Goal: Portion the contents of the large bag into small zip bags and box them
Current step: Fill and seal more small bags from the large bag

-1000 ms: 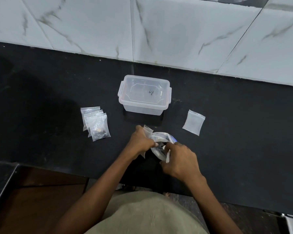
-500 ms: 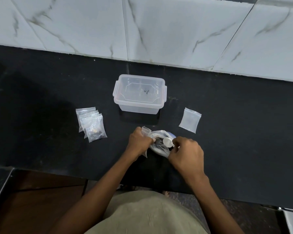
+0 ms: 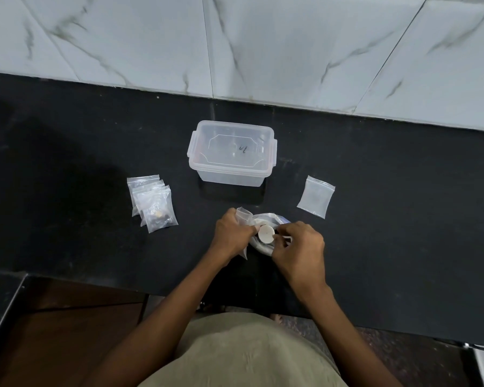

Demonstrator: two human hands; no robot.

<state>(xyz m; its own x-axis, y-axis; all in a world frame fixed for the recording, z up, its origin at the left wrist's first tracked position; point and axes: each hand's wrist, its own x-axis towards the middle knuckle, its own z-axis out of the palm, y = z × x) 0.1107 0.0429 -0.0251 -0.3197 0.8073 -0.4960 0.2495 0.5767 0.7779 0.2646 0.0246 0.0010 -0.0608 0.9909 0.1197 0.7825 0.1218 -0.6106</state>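
The large bag (image 3: pixel 266 223) is seen lying crumpled on the black counter (image 3: pixel 403 219), just in front of the clear lidded box (image 3: pixel 231 153), which serves as landmark. A pale round disc (image 3: pixel 266 233) is pinched at the bag's mouth by the right hand (image 3: pixel 298 247), fingers curled together on it. A small zip bag (image 3: pixel 242 215) is gripped by the left hand (image 3: pixel 232 233), fingers closed round it, touching the large bag. Step judged: one item is being drawn out for portioning into the held zip bag. Next move, by judgement, calls for the zip bag's mouth to be spread so the disc can be slipped in, then sealed. Filled zip bags (image 3: pixel 153 202) are stacked left of the box; an empty zip bag (image 3: pixel 316 196) lies to its right. The box lid appears to be on, so nothing is judged boxed yet. The remaining contents of the large bag are hidden by the hands and folds; whether the held zip bag is open cannot be told.
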